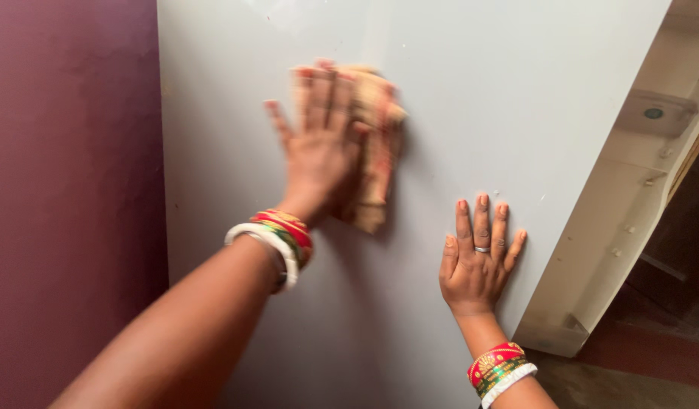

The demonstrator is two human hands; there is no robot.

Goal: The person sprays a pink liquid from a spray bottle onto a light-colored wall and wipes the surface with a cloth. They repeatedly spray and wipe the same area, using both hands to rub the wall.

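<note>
While my left hand (319, 148) presses flat, fingers spread, on a blurred tan cloth (376, 144) high on the grey door (478, 91), I note my right hand (478, 261) splayed bare lower down, a maroon wall (69, 197) left, and a small grey round-marked fitting (653, 113) on the cream inner edge.

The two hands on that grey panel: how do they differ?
The left hand presses a beige cloth against the grey panel; the right hand lies bare on it. The left hand sits higher and is motion-blurred; the right hand sits lower and looks sharp. A ring shows on the right hand, none that I can make out on the left. Both are flat with fingers spread, and both wrists wear red, green and white bangles.
</note>
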